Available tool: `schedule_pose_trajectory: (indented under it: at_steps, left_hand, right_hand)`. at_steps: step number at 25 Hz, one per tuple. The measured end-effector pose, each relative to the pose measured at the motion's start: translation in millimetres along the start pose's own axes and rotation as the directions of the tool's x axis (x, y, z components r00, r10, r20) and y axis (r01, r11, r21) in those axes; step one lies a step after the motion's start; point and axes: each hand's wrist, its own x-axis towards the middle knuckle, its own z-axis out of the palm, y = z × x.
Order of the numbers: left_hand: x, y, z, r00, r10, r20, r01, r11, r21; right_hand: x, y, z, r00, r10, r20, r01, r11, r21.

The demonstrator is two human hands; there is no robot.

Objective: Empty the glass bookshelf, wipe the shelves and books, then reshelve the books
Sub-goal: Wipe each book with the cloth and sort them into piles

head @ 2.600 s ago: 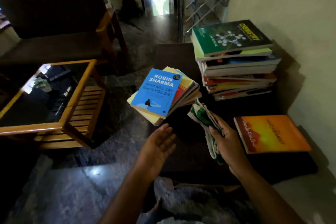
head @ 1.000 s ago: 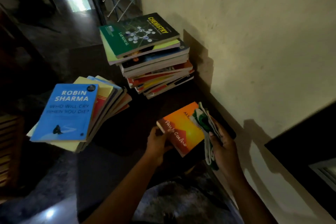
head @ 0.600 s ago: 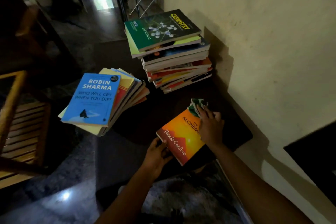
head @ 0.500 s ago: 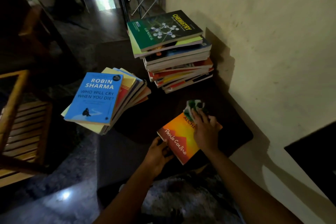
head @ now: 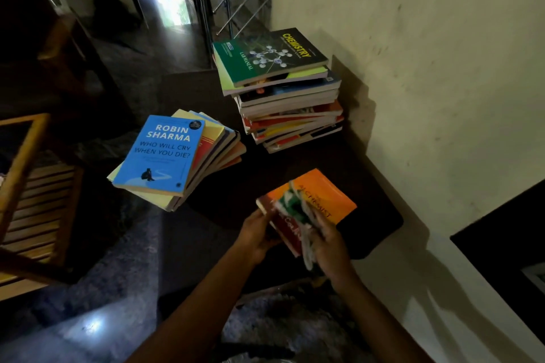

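Orange book (head: 327, 194): left hand (head: 255, 237) grips corner; right hand (head: 330, 247) holds cloth (head: 292, 209) atop.

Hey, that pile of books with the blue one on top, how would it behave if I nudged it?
The pile is fanned out, so a nudge would likely slide the blue book off first. Its near corner seems to overhang the dark table, so it may tip toward the floor.

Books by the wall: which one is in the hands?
The orange Alchemist paperback: the left hand grips its edge and the right hand holds a green-and-white cloth on it. The others lie untouched in the blue-topped stack and green-topped stack.
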Motion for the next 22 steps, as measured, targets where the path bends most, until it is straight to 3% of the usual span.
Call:
schedule_pose_trajectory:
  at_steps: [3, 5, 7, 9, 10, 11, 12, 14, 18, 20, 22]
  left_hand:
    - [-12.4, 23.9, 23.1, 0.944, 0.323, 0.068, -0.329, 0.934, 0.136]
    - [-19.8, 33.4, 29.9, 0.788, 0.597, 0.15, -0.61, 0.722, 0.325]
    - [-13.6, 29.5, 20.4, 0.549, 0.785, 0.288, -0.755, 0.317, 0.574]
    - [6.3, 5.5, -11.8, 0.367, 0.738, 0.566, -0.703, -0.178, 0.688]
    - [16.2, -11.1, -32.1, 0.329, 0.641, 0.694, -0.648, -0.382, 0.659]
    - [22.3, -27.0, -50.6, 0.343, 0.538, 0.77, -0.603, -0.502, 0.62]
    - [23.4, -39.5, -64.2, 0.381, 0.468, 0.798, -0.58, -0.552, 0.6]
    - [22.1, -53.2, -78.0, 0.421, 0.451, 0.787, -0.563, -0.551, 0.616]
    - [16.3, -54.0, -75.4, 0.465, 0.477, 0.746, -0.542, -0.514, 0.665]
    - [12.9, -56.3, -73.9, 0.471, 0.484, 0.737, -0.543, -0.499, 0.675]
    - [8.5, -59.7, -75.6, 0.475, 0.489, 0.732, -0.544, -0.49, 0.681]
  right_hand:
    - [5.0, -26.4, -25.9, 0.987, -0.003, -0.16, 0.011, 0.999, 0.052]
    - [5.0, -38.8, -35.9, 0.968, -0.001, -0.25, 0.024, 0.995, 0.093]
    - [1.6, -43.8, -42.5, 0.954, 0.004, -0.299, 0.035, 0.992, 0.124]
    - [-2.8, -39.4, -43.7, 0.957, 0.018, -0.29, 0.025, 0.989, 0.146]
    - [-4.8, -33.3, -42.6, 0.959, 0.043, -0.279, -0.001, 0.989, 0.15]
    - [-6.1, -26.4, -40.8, 0.961, 0.074, -0.267, -0.033, 0.987, 0.156]
    - [-6.4, -20.2, -38.8, 0.964, 0.096, -0.25, -0.057, 0.986, 0.158]
    - [0.0, -11.9, -34.6, 0.974, 0.091, -0.208, -0.069, 0.991, 0.112]
    - [51.1, -1.2, -21.7, 0.991, -0.111, -0.074, 0.097, 0.979, -0.179]
    - [86.6, 8.2, -9.9, 0.981, -0.192, -0.011, 0.171, 0.894, -0.414]
    - [108.3, 17.4, 7.7, 0.985, -0.142, 0.1, 0.172, 0.727, -0.665]
